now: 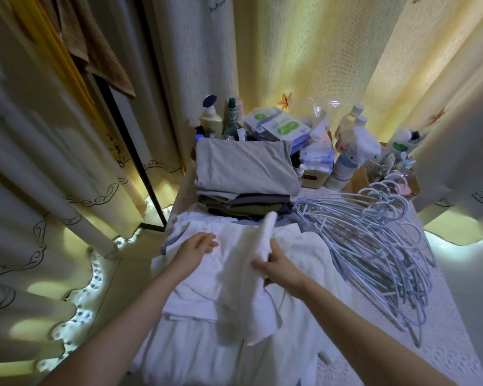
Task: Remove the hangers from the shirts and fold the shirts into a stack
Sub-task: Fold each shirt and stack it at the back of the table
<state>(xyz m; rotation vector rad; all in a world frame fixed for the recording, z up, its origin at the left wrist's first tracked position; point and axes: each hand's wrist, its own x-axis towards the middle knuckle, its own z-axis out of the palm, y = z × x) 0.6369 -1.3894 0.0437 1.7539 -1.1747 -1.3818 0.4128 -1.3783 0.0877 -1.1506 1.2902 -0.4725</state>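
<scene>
- Right hand point(279, 267): fingers point(262, 265) closed on a fold of the white shirt point(234, 274), lifting a strip of cloth that stands up above the hand.
- Left hand point(197, 246): fingers point(211, 242) spread and flat, palm down, pressing on the shirt; holding nothing.
- White shirt: lies spread on the near half of the tabletop point(444, 344), between the two hands, on top of further white cloth that hangs over the near edge.
- Stack point(246, 179): folded garments just beyond the shirt, a grey one on top, darker and green layers beneath.
- Hangers point(374, 246): a loose pile of pale blue hangers on the tabletop, right of the shirt and stack, hooks pointing away from the person.
- Bottles point(349, 143) and boxes point(276, 126): crowded at the far end of the tabletop, behind the stack.
- Curtains point(304, 51): hang behind and on both sides of the tabletop.
</scene>
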